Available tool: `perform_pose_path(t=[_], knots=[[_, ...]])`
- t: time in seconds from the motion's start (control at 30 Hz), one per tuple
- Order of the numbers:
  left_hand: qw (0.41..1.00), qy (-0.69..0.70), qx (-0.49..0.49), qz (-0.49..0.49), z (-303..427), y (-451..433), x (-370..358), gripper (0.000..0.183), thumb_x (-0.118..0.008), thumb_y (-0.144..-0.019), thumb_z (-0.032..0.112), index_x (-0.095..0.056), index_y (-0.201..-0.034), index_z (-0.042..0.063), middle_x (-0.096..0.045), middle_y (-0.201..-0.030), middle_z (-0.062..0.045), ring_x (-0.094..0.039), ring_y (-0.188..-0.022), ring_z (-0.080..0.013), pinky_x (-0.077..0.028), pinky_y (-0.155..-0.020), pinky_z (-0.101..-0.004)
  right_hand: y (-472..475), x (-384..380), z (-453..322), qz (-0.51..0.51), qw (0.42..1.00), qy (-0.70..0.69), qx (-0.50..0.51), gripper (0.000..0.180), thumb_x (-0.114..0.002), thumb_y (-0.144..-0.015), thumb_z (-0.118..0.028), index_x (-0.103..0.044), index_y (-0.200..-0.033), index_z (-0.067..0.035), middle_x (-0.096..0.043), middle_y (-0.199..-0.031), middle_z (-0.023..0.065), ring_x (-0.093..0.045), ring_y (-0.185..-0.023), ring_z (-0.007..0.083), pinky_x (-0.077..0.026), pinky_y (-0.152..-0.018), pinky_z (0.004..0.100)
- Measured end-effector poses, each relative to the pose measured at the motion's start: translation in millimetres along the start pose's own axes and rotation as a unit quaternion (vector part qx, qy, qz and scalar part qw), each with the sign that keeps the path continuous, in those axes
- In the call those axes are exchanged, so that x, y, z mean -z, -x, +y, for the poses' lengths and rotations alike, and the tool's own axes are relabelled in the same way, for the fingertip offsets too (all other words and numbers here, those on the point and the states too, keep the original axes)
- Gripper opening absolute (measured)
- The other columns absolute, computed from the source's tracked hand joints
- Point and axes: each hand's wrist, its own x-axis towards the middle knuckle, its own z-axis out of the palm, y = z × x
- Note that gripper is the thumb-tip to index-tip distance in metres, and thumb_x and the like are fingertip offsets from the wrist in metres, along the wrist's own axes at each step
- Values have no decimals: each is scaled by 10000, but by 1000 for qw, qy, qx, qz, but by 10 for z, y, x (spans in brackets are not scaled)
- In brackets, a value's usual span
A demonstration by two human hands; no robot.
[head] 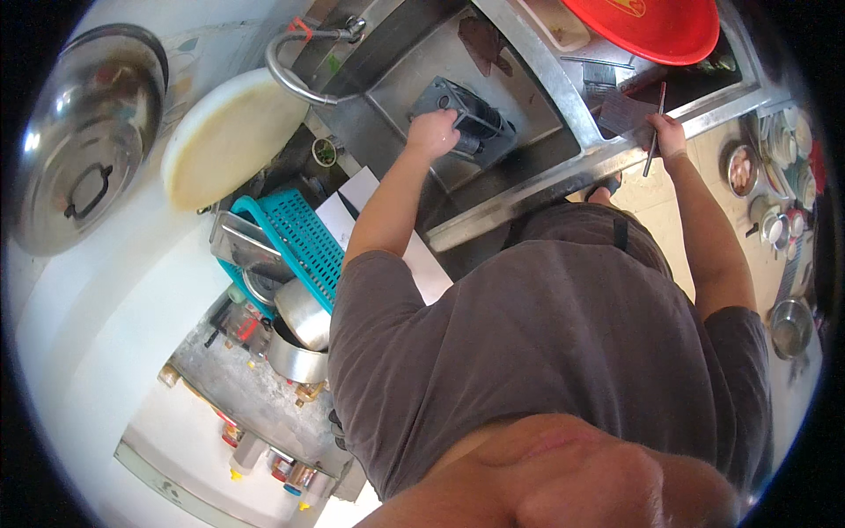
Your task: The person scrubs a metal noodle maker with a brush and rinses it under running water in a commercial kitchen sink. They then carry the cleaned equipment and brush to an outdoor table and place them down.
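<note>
My left hand (434, 135) grips the near left edge of a grey metal device with dark rollers (480, 119), which lies in the steel sink basin (403, 76). A brown, flat, irregular piece (480, 43) lies farther back in that basin. At the right, my right hand (665, 136) is closed on a thin rod (654, 129) and touches a grey ridged plate (624, 113) at the sink's rim. Another small comb-like grey part (599, 76) lies just behind the plate, beside a thin dark rod (597, 63).
A curved metal faucet (280, 56) reaches over the sink's left side. A red basin (653, 30) and a pale tray (558, 23) sit at the back right. To the left are a round cutting board (231, 138) and a teal basket (297, 237) with metal pans.
</note>
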Motion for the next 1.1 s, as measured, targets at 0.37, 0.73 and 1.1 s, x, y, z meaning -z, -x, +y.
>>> perform_pose_path(t=[0.37, 0.73, 1.1], knots=[[978, 22, 159, 135, 443, 510, 232, 230, -595, -744, 215, -580, -889, 37, -638, -914, -208, -615, -881, -408, -488, -787, -494, 75, 48, -69, -32, 999, 17, 26, 257, -596, -806, -288, -594, -889, -44, -574, -703, 70, -624, -514, 220, -537, -425, 343], [928, 89, 252, 260, 1481, 1119, 1747, 202, -620, -706, 192, -603, -837, 39, -646, -800, -192, -628, -792, -364, -483, -736, -410, -103, 156, 119, -217, 958, -184, -13, 299, -544, -894, -255, -547, -1095, -34, -626, -868, 91, -660, -682, 235, -545, -565, 347], [882, 315, 222, 272, 2766, 1090, 2288, 124, -593, -686, 16, -596, -810, 21, -585, -716, -14, -526, -651, -126, -423, -587, -298, 1128, 166, -761, -524, 766, -373, -11, 308, -478, -958, -250, -556, -1196, -70, -640, -1146, 57, -594, -1055, 197, -438, -926, 368]])
